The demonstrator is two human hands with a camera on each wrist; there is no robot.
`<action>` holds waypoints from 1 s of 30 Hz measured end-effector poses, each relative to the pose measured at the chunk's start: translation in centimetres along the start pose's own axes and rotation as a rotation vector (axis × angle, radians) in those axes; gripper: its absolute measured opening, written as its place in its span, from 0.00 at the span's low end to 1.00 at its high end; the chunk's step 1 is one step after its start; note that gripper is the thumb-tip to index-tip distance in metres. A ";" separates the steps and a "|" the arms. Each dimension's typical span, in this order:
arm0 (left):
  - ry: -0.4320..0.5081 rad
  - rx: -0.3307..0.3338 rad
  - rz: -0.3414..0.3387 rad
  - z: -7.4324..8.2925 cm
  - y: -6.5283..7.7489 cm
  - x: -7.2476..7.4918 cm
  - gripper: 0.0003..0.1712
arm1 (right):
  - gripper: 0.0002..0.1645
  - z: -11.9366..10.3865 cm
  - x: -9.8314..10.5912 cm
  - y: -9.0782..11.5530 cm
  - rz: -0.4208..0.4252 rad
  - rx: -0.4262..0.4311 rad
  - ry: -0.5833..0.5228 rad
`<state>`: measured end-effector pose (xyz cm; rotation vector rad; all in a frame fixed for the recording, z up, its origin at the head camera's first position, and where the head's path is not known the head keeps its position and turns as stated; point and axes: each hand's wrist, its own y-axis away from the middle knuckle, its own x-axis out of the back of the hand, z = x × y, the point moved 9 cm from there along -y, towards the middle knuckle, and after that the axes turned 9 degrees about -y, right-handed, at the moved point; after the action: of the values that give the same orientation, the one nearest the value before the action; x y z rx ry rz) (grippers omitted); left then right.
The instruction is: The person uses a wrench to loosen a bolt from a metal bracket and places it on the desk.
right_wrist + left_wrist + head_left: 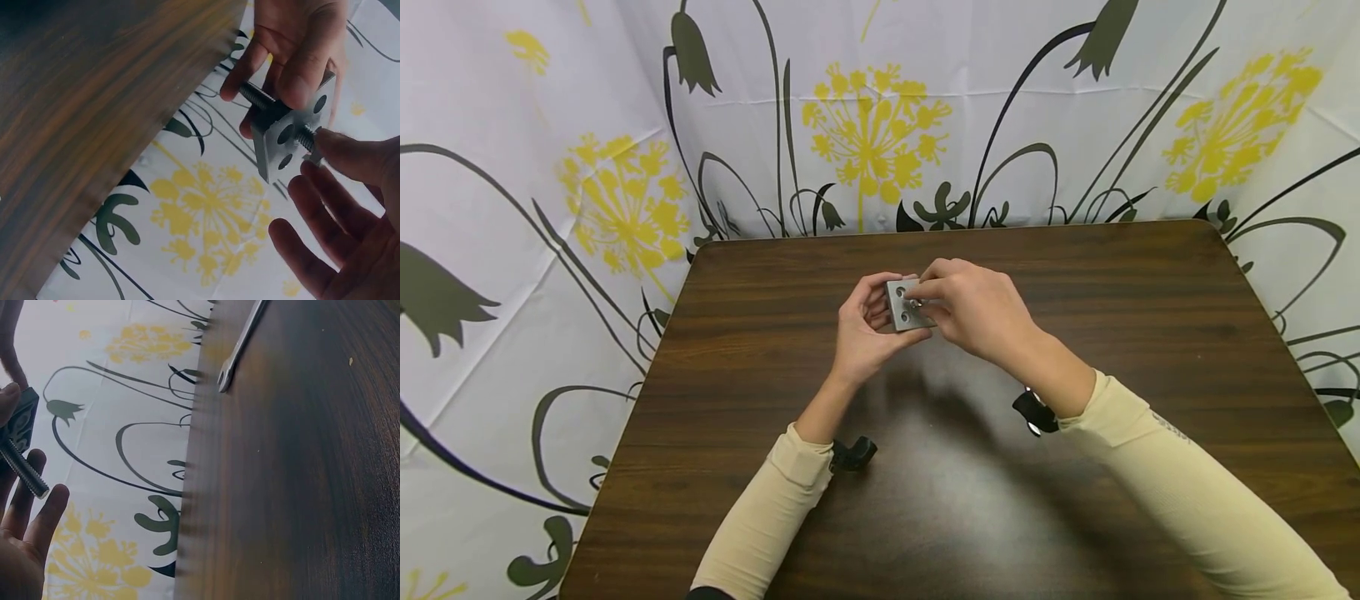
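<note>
My left hand (860,335) grips a square grey metal plate (892,315) by its edges, thumb along the near side. Several round holes show in the plate's face in the right wrist view. A threaded bolt (256,97) sticks out of the plate's far side, and the left wrist view also shows its threaded end (31,478). With thumb and fingertips my right hand (981,308) pinches a short threaded piece (305,139) that stands out from the plate's holed face. Its other fingers are spread below. The plate is held up above the table.
A metal wrench (236,356) lies on the dark wooden table (737,358), seen in the left wrist view. Behind the table's far edge hangs a white curtain (745,150) with yellow and grey flowers. Black wrist cameras (853,454) sit at both sleeves.
</note>
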<state>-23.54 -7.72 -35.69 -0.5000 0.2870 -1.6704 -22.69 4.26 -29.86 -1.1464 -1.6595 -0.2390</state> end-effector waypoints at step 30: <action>-0.002 -0.003 0.000 0.2 -0.1 0.0 0.39 | 0.18 0.2 0.4 -0.1 0.008 -0.060 0.021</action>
<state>-23.53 -7.66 -35.42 -0.5042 0.2878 -1.6692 -22.85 4.57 -29.57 -1.1920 -1.6385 -0.2967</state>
